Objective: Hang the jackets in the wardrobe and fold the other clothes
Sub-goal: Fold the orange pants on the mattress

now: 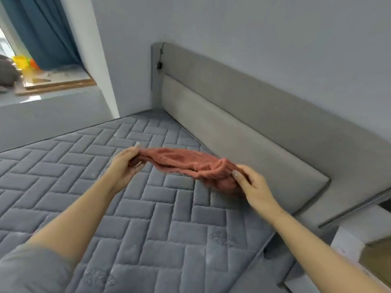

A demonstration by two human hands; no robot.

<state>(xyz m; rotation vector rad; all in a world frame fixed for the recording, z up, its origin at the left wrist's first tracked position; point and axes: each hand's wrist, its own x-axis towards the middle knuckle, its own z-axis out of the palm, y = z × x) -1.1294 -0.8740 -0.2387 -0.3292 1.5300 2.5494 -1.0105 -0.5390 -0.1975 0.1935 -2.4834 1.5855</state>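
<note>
Head view, single entry. Item: one small rust-red knitted garment (190, 164), bunched lengthwise, held in the air above the quilted grey mattress (135, 208), near the padded headboard (243, 132); it does not appear to touch the bed. Left hand (124, 166): grip closed on the garment's left end, thumb and fingers pinching the fabric. Right hand (251, 187): grip closed on the right end, where the cloth gathers in a thicker wad and part hangs below the fingers. Stage, as judged: a fold in progress, the piece stretched between both hands and not yet laid flat. No jackets or wardrobe in view. Background: blue curtain (42, 28) and window ledge (53, 81) with blurred yellow and orange objects, not identifiable. Risks, as judged: the bunched right end may fold unevenly if set down without smoothing; soft knit may sag in the middle and twist; a loose pinch on the left could let that end slip, dropping the piece crumpled onto the mattress.
</note>
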